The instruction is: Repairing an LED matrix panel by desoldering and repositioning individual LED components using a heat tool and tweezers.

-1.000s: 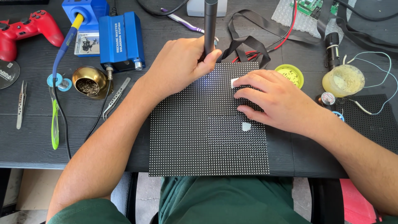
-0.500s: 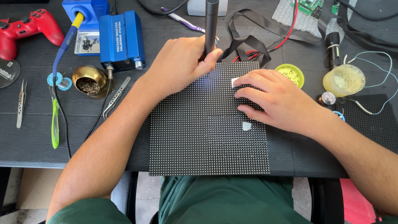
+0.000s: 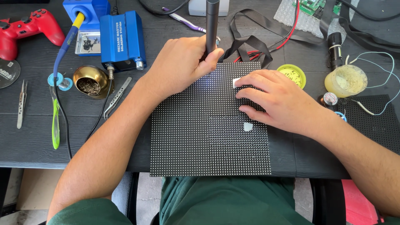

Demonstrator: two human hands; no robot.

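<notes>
Nothing has moved since the earlier frames: left hand stays clamped on the black tool with its lit tip at the LED panel's top edge, right hand flat and spread on the panel's upper right, so work holds at that spot.

Counts around the dotted LED panel

Two hands on the panel, left hand and right hand; two tweezers left of it, and; one red game controller far left; one blue soldering station; one brass tip cleaner; one black pen tool.
</notes>
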